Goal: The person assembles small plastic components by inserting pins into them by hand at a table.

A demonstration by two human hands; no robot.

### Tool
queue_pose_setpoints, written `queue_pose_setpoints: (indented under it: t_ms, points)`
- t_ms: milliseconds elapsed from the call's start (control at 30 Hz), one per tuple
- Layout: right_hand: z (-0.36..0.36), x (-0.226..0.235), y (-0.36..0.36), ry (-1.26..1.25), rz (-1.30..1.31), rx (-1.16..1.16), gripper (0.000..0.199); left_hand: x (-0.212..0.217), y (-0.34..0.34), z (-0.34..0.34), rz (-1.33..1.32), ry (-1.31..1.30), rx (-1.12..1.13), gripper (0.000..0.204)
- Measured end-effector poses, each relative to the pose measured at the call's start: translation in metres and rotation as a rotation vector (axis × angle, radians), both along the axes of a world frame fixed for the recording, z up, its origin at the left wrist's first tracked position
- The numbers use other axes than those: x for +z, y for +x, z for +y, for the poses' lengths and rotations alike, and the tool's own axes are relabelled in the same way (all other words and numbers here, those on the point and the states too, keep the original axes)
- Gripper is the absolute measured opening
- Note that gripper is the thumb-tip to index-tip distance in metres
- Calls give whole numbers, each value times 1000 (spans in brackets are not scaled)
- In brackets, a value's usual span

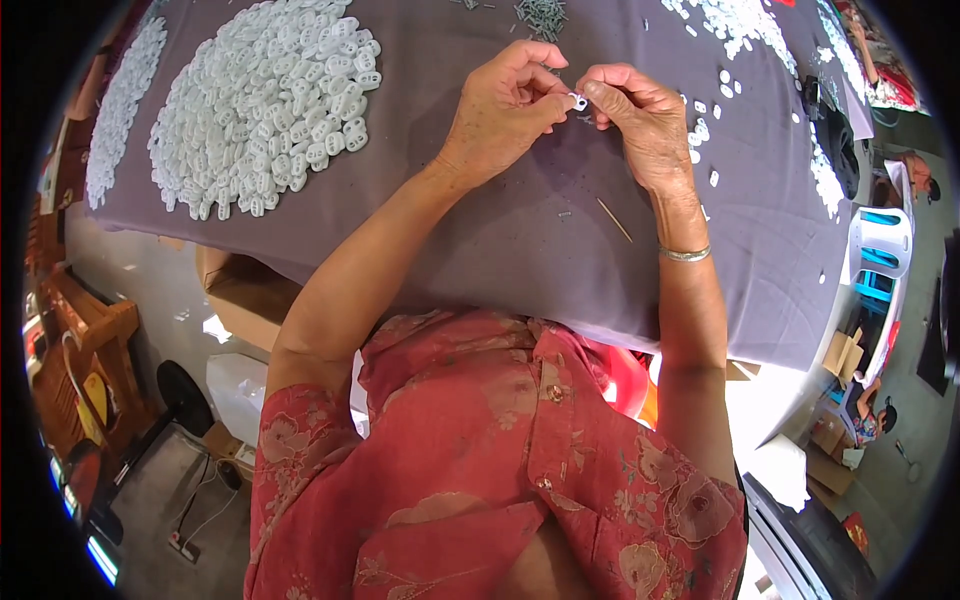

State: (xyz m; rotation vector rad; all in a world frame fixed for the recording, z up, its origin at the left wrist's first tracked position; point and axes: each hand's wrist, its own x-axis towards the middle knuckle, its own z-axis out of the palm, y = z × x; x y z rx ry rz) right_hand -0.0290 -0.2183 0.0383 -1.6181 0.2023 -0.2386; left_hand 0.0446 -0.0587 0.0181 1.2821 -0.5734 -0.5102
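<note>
Above the far middle of the cloth-covered table, my left hand [505,115] is closed, pinching a small white plastic piece [579,102] between thumb and fingertips. My right hand [645,120] faces it, thumb and fingers pressed together right beside the piece. Whatever those right fingertips hold is too small to make out. A heap of white plastic pieces with two holes each [265,105] lies to the left of my left hand. Beyond my hands sits a small pile of thin grey metal pieces [541,18]. Nearer to me rests a slim wooden stick [615,220].
Loose white pieces [700,132] are scattered right of my right hand, with more white heaps [740,25] at the far right. Another white heap [125,110] lines the table's left edge. A cardboard box [245,300] stands below the table, and white chairs [882,240] are off right.
</note>
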Motion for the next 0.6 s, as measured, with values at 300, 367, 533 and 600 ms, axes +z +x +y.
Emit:
queue_pose_setpoints:
  t_ms: [300,367,533,600]
  points:
    - [2,-3,1,36,-9,-21,11,-3,1,-1,1,-25,-15,33]
    - [2,-2,1,19,-10,-20,11,-3,1,-1,-3,-29,-12,33]
    - [2,-2,1,-49,-13,-12,10,-4,0,-1,6,-27,-13,32]
    - [3,-2,0,-108,-14,-23,9,-2,-1,-1,-4,-8,-3,32]
